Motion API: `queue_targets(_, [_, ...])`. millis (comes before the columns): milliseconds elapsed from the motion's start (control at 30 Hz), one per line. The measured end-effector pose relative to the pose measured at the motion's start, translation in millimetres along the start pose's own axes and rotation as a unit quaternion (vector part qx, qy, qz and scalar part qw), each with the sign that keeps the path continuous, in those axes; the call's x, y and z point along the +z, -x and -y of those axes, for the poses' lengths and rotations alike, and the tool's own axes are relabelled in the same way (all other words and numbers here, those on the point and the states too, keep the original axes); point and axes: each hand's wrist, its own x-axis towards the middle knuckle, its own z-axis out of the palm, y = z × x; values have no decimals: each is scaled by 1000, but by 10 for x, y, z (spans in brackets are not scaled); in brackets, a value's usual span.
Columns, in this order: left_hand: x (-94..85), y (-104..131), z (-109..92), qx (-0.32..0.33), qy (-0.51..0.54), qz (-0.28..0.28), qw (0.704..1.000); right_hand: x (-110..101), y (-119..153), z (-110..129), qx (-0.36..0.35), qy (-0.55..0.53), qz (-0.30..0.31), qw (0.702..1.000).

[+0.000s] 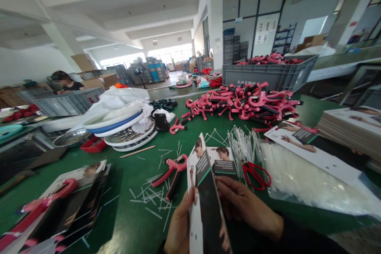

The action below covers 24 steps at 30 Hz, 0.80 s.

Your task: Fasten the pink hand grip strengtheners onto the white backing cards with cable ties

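My left hand (178,226) is closed on the left edge of a printed packaging card (205,194), held upright and tilted in front of me. Behind that card, my right hand (247,208) has its fingers curled together; the card partly covers the fingertips, and what they pinch cannot be made out. A second printed card (222,160) shows just beyond. Left of my hands lies a pink and black hand grip strengthener (172,170) on the green table, among cut bits of white cable tie (149,194). Red-handled scissors (257,176) lie beside my right hand.
Pink hand grips (238,101) are heaped at the back, before a grey crate (268,77). White cable ties (242,143), a clear bag (312,182) and stacked cards (351,131) sit right. Carded grips (56,206) lie left, near round trays (127,137). A person (67,83) is far left.
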Motion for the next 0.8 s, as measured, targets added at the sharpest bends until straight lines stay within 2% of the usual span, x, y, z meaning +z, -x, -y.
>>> queue_targets(67, [-9,8,-33,-12,38,0,999,70,-39,-27,19,-18,25,999])
queue_targets(167, [-48,14,-66,-12,64,17,998,155,-90,-54,14,-47,16,999])
queue_targets(333, [-298,-51,3,32,16,54,998,244,-101,-78,-24,-75,-17,997])
queue_targets(433, [-390,-69,53,57,7,57,997,279,-56,-77,-70,-41,-49,996])
queue_targets(567, [-344,-4,11,32,25,111,993,331,24,-31,-124,28,-75,989])
queue_targets(667, [-352,27,-42,14,48,127,991,363,54,17,-131,-11,-108,985])
queue_targets(800, [-468,-15,-20,20,89,132,987,364,21,57,-103,-89,-188,973])
